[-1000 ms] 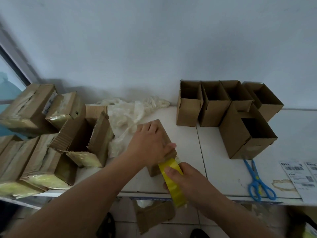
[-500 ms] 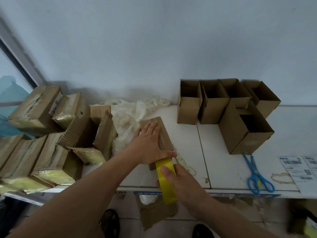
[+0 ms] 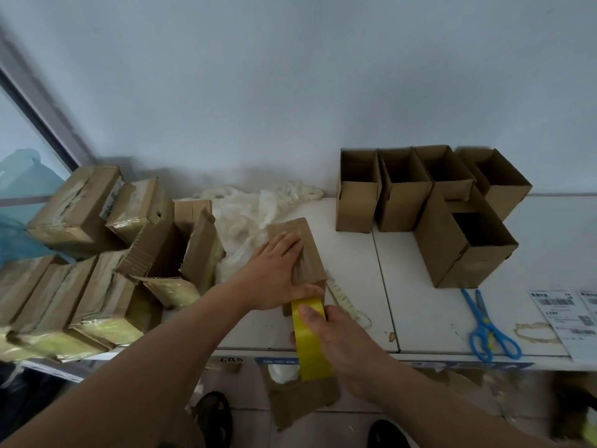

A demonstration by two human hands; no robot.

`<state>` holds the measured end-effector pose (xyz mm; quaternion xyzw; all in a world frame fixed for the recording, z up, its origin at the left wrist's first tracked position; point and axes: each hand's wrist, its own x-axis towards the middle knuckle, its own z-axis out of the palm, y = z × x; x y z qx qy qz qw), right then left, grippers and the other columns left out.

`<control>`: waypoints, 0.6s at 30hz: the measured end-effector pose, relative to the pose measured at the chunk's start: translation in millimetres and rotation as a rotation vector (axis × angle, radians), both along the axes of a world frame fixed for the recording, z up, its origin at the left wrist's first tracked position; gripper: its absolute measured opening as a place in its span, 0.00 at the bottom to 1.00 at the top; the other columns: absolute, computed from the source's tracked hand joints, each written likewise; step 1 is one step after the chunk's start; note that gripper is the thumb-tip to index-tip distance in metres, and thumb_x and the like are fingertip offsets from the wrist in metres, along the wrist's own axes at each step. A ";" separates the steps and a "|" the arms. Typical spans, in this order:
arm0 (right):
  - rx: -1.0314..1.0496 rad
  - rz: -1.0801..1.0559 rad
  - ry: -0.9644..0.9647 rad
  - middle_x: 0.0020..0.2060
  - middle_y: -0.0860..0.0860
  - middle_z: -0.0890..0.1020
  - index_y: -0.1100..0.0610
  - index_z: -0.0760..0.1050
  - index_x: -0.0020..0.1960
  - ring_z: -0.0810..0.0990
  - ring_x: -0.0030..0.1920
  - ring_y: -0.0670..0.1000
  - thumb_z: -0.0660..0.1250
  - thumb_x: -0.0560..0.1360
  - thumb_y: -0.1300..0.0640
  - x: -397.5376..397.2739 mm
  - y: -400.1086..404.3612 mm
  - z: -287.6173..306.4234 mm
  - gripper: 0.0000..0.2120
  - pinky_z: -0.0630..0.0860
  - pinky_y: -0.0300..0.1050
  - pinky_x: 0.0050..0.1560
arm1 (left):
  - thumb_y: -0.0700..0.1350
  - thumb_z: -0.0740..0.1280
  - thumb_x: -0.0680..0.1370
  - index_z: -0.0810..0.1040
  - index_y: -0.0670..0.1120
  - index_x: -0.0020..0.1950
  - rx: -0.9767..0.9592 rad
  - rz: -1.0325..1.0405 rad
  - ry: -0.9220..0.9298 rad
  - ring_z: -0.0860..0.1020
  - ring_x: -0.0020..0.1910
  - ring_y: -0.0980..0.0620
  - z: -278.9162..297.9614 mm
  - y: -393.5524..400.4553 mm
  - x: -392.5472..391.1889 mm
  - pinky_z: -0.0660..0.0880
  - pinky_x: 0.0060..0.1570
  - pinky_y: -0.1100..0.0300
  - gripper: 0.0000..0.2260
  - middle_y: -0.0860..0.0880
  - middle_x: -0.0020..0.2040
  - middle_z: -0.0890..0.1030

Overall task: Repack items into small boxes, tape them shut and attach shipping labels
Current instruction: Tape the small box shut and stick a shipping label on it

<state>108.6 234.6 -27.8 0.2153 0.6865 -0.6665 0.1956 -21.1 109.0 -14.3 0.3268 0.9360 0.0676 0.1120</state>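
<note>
A small closed cardboard box (image 3: 302,236) stands on the white table (image 3: 420,305) near its front edge. My left hand (image 3: 274,273) lies flat on the box top, fingers straight, thumb down at the near face. My right hand (image 3: 336,344) grips a roll of yellow tape (image 3: 310,344), which meets the box's near face just under my left thumb. The roll hangs over the table edge.
Several open empty boxes (image 3: 403,192) stand at the back right. Blue scissors (image 3: 487,324) and shipping labels (image 3: 562,315) lie at the right. Taped parcels (image 3: 80,292) and an open carton (image 3: 168,253) crowd the left. Crumpled white plastic (image 3: 252,208) lies behind the box.
My left fingers have straightened and slid further back over the box top. The tape roll in my right hand has stayed against the box's near face.
</note>
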 end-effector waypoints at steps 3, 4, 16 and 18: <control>-0.041 -0.026 -0.022 0.49 0.54 0.85 0.53 0.73 0.57 0.84 0.50 0.54 0.62 0.77 0.39 0.9 0.9 -0.8 0.18 0.80 0.55 0.56 | 0.74 0.55 0.73 0.44 0.46 0.81 -0.023 -0.019 -0.009 0.39 0.79 0.53 -1.0 0.8 -1.2 0.39 0.76 0.54 0.47 0.52 0.81 0.43; -0.046 -0.031 -0.026 0.49 0.53 0.85 0.53 0.73 0.57 0.84 0.50 0.54 0.62 0.77 0.38 0.0 1.0 -2.6 0.20 0.80 0.55 0.56 | 0.74 0.55 0.74 0.44 0.45 0.81 -0.030 -0.023 -0.001 0.39 0.78 0.53 -1.3 1.9 -1.9 0.39 0.76 0.54 0.47 0.52 0.81 0.42; -0.147 -0.106 -0.101 0.55 0.54 0.82 0.47 0.73 0.59 0.82 0.54 0.57 0.69 0.42 0.19 -20.9 -0.9 -20.4 0.52 0.78 0.60 0.59 | 0.71 0.54 0.76 0.47 0.48 0.81 0.038 -0.031 0.072 0.40 0.79 0.54 -10.0 4.9 -15.1 0.40 0.76 0.53 0.41 0.52 0.81 0.46; -0.163 -0.099 -0.097 0.55 0.55 0.82 0.48 0.73 0.59 0.82 0.54 0.57 0.70 0.45 0.20 -20.5 0.5 -21.4 0.50 0.78 0.60 0.58 | 0.73 0.56 0.73 0.45 0.49 0.81 0.042 -0.021 0.013 0.37 0.78 0.55 -10.9 3.6 -16.0 0.42 0.77 0.51 0.45 0.54 0.81 0.43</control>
